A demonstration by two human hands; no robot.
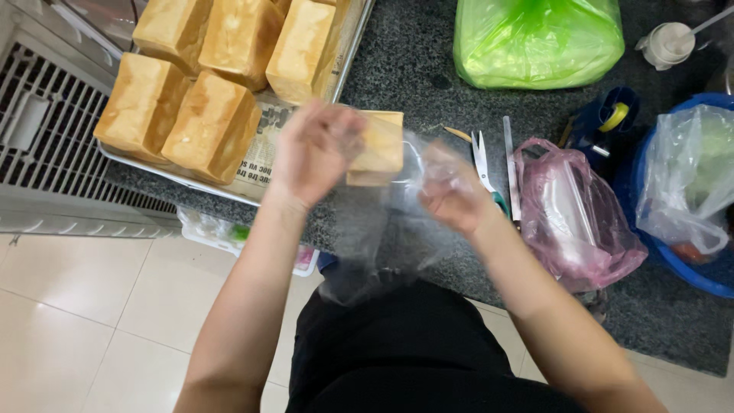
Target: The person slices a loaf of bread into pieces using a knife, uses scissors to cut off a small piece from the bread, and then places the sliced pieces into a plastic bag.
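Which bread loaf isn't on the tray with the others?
The loaf between the left hand and right hand, half inside the clear bag. The others sit on the tray.

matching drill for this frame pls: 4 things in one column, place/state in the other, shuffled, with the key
1. loaf
2. scissors
3. green bag
4. tray

a. at the counter's far edge
b. flat on the counter, beside the pink bag
c. holds five loaves, on the left
d. between the hands, at the mouth of a clear bag

Pairs: 1-d, 2-b, 3-a, 4-c
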